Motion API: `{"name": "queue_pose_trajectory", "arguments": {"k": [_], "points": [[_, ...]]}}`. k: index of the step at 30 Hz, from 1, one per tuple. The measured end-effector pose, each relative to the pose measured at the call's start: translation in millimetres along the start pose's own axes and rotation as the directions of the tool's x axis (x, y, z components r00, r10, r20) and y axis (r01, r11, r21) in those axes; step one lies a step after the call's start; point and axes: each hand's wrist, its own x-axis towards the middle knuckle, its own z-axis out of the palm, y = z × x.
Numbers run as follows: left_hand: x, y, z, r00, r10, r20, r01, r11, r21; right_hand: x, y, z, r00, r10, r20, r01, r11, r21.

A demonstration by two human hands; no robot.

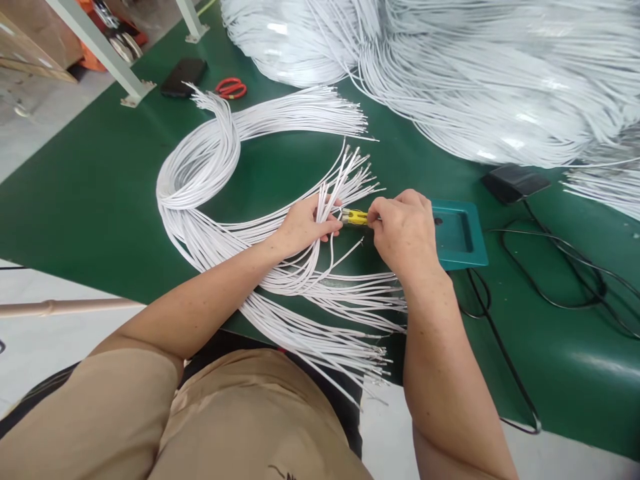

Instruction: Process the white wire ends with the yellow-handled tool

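Note:
My left hand [311, 227] is closed around a few white wires [342, 175] that stand up between its thumb and fingers. Opposite it, the fingertips of my right hand [406, 230] pinch a small yellow tool [357, 217] with a silvery front end, whose exact kind I cannot tell. This front end meets the wires by my left fingertips; whether it grips one is too small to see. Around and under my left forearm fans a large bundle of white wires [200, 230], with bare-looking ends toward the right. One loose wire end [361, 241] sticks out below the tool.
A teal tray [479, 233] lies just beyond my right hand. Black cables [550, 233] and a black pedal-like object [515, 183] lie at right. Large heaps of white wire [480, 87] cover the back. Red-handled scissors [231, 88] and a black flat case [184, 77] lie near the table frame's leg [100, 50].

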Motion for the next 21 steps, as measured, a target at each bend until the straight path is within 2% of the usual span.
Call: {"name": "queue_pose_trajectory", "arguments": {"k": [5,10,12,16,19,21], "points": [[2,-2,3.0,0.999,-0.012,-0.045,0.015,0.998,0.064,1,0,4,1.000,0.013,-0.017,-0.013,0.999,-0.029],[3,-3,2.6,0.999,-0.024,-0.046,0.029,0.992,0.125,-3,-1,-2,0.999,0.036,-0.012,-0.036,0.999,-0.032],[3,-4,1.6,0.999,-0.023,-0.038,0.028,0.990,0.139,-7,0,-5,0.993,0.095,-0.072,-0.099,0.994,-0.047],[2,-2,-0.8,1.000,-0.021,-0.012,0.022,0.992,0.123,-15,6,-5,0.951,0.253,-0.178,-0.275,0.955,-0.113],[0,2,-4.4,1.000,-0.027,-0.007,0.028,0.994,0.106,-16,6,-3,0.945,0.289,-0.152,-0.309,0.941,-0.138],[-2,4,-8.0,0.999,-0.035,-0.016,0.037,0.994,0.101,-14,5,-4,0.955,0.285,-0.085,-0.295,0.945,-0.143]]}}
